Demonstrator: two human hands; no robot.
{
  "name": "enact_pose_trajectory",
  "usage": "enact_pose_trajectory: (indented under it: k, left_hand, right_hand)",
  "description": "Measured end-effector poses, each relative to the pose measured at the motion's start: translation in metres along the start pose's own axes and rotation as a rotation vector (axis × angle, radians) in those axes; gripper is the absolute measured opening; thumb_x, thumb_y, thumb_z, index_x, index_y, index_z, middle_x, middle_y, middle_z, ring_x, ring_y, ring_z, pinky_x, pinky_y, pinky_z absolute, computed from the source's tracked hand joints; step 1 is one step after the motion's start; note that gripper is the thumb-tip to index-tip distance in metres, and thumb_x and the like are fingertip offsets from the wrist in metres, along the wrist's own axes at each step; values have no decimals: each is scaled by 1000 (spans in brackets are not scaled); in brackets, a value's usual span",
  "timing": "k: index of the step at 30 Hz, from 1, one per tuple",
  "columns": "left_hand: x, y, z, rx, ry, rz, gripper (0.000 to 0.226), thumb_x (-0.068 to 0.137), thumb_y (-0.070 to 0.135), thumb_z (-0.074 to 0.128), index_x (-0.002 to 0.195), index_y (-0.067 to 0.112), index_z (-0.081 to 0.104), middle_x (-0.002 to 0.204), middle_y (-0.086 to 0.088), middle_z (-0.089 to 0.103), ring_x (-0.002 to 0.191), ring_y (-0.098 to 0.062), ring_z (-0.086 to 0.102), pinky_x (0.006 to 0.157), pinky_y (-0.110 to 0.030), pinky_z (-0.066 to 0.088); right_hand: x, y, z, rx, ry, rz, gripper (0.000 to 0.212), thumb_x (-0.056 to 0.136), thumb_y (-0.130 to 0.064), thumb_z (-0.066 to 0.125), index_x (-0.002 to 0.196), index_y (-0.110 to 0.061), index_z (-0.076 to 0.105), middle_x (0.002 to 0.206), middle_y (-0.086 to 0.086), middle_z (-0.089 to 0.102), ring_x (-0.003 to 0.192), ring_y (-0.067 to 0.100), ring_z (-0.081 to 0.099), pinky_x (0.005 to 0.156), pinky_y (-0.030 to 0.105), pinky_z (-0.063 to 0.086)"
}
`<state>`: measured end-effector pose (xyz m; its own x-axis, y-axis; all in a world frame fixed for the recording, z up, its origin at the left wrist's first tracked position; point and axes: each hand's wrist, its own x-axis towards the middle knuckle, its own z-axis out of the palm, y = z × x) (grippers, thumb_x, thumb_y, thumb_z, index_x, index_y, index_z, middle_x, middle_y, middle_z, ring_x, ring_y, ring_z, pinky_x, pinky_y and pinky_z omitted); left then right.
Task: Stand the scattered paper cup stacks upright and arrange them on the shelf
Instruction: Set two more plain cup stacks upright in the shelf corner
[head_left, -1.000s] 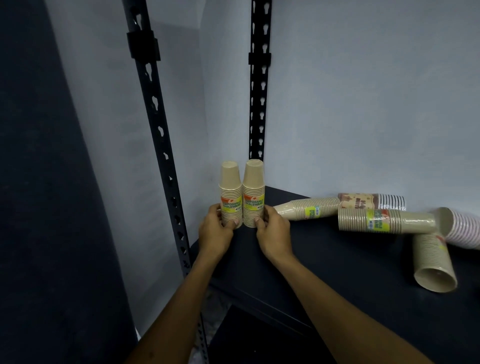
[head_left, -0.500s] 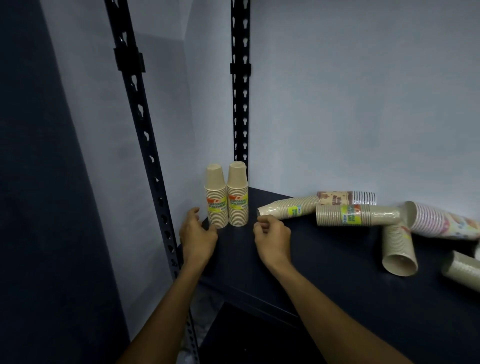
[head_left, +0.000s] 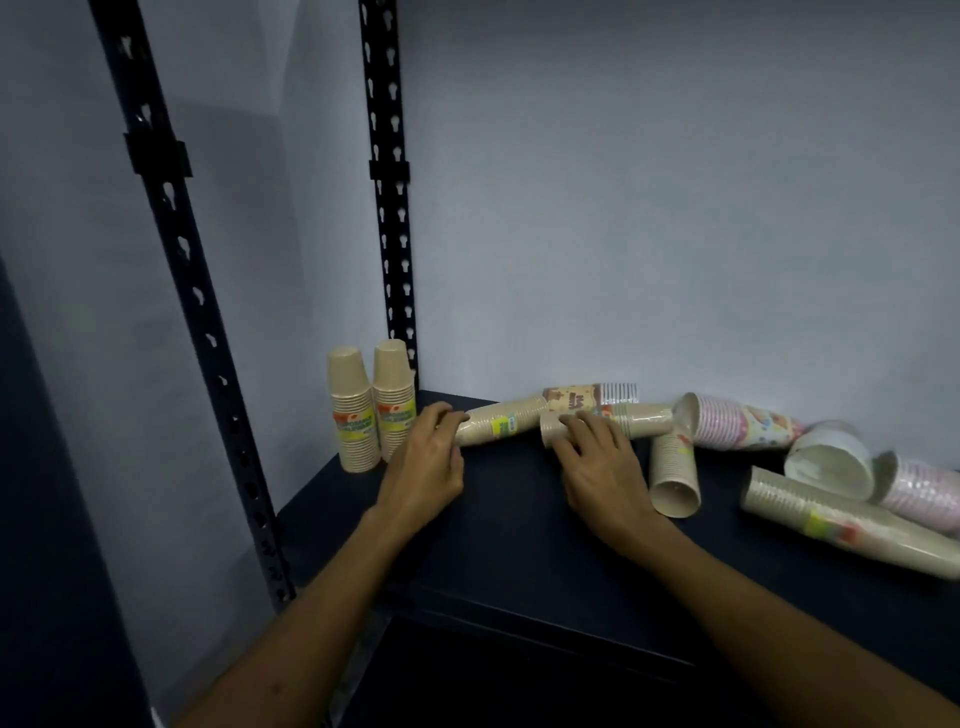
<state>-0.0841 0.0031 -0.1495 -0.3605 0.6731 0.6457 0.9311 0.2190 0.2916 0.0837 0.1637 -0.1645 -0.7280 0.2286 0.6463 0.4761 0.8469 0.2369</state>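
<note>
Two beige paper cup stacks (head_left: 353, 415) (head_left: 395, 405) stand upright, mouths down, in the back left corner of the dark shelf (head_left: 509, 535). My left hand (head_left: 423, 462) closes around the near end of a lying beige stack with a yellow label (head_left: 504, 426). My right hand (head_left: 597, 460) grips the open end of a second lying beige stack (head_left: 641, 418). A brown patterned stack (head_left: 587, 397) lies behind them against the wall. Another beige stack (head_left: 672, 473) lies with its mouth toward me.
To the right lie a pink patterned stack (head_left: 737, 426), a white stack (head_left: 831, 460), another pink stack (head_left: 919, 488) and a long beige stack (head_left: 852, 525). Black slotted uprights (head_left: 395, 234) (head_left: 176, 260) frame the shelf's left side. A pale wall closes the back.
Both hands left the two upright stacks and moved right onto the lying beige stacks. The view has shifted right, showing more scattered stacks.
</note>
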Motion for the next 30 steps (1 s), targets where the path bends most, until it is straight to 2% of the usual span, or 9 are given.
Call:
enact_pose_trajectory:
  k: [2,4,8,14,17,20,24,26,30]
  left_hand:
    - [17,3,11,66,-105,34,50,82,7,59,130,10,48,128,-8,47,111,-23,51,90,-35,50]
    - [30,5,18,139,-208,22,56,79,9,60,132,12,43,128,-9,45,114,-27,49,87,-39,51]
    - [42,7,25,284,-387,-50,65,79,10,63,139,10,38,136,-14,41,125,-30,43,96,-38,45]
    - [49,-2,26,358,-457,-68,71,78,7,63,141,19,31,126,-11,49,109,-30,53,84,-40,49]
    - [50,-4,22,325,-415,-31,62,79,8,60,135,20,39,124,-9,52,109,-30,53,80,-41,48]
    - [49,-5,19,162,-315,-22,58,76,11,61,131,20,45,121,-9,58,105,-30,55,80,-41,49]
    - [56,1,6,-104,-147,-61,63,72,16,67,132,19,48,113,-8,62,97,-25,60,80,-33,48]
    - [61,10,-5,-243,-73,-109,64,73,13,69,133,18,47,108,-5,61,90,-20,58,76,-29,46]
    - [70,28,-20,-536,61,-235,63,73,8,69,129,24,46,91,3,58,79,-17,58,67,-27,50]
  right_hand:
    - [6,20,-8,-91,-100,50,45,60,-3,69,105,-6,63,123,22,60,115,42,54,99,54,42]
    - [13,38,-19,-144,-193,162,53,61,-7,71,113,-8,60,120,20,60,112,40,54,99,55,39]
    - [16,63,-29,-85,-358,283,46,81,-24,61,124,-15,49,122,12,56,115,34,49,105,54,29]
    - [17,78,-24,-5,-407,286,53,77,-13,65,127,-16,47,126,13,51,112,36,48,102,50,36]
    - [17,81,-23,50,-398,279,51,79,-10,62,127,-16,46,124,14,50,106,34,49,93,46,42]
    - [21,81,-27,104,-393,285,46,83,-12,58,128,-15,48,124,14,49,109,33,45,89,41,41]
    - [31,81,-41,258,-408,336,44,82,-30,65,124,-20,57,118,12,57,110,32,49,83,35,38]
    - [37,80,-51,408,-354,397,48,75,-32,72,120,-20,61,114,10,59,106,28,54,76,29,35]
    - [44,73,-65,704,-179,463,53,72,-18,75,122,-17,59,116,7,59,103,20,54,76,22,39]
